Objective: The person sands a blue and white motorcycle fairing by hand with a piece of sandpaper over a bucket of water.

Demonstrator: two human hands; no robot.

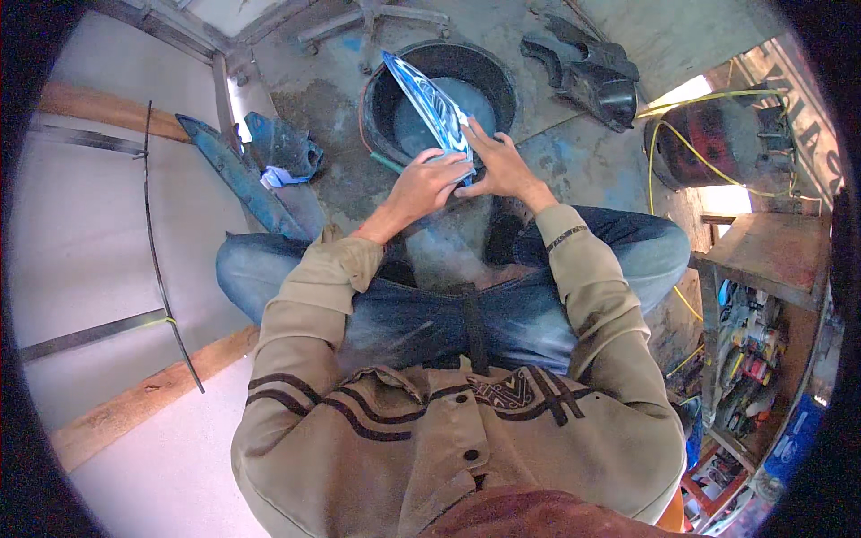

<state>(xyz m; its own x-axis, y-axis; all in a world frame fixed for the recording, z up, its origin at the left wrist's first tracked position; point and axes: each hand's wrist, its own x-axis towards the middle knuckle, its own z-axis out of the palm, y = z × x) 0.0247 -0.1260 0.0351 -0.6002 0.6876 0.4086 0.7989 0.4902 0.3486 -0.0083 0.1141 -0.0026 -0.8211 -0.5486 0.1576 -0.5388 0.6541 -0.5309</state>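
Observation:
A long, pointed blue panel with white and dark graphics (421, 99), which looks like a piece of vehicle bodywork, is tilted above a round black basin (508, 85). My left hand (421, 188) is closed round its near end, fingers curled over the edge. On the right side of the same end, my right hand (499, 165) grips it with the thumb below and fingers along its face. Greyish liquid (457, 103) lies in the basin. Beside my left hand, a thin green stick-like piece (387, 162) rests against the basin's near rim.
Black moulded plastic parts (587, 72) lie on the floor at the far right. Another blue panel (238, 175) and a dark blue crumpled item (282, 148) are at left. A yellow hose (653, 170) runs by a dark drum (700, 143). A tool-filled wooden shelf (762, 251) stands right.

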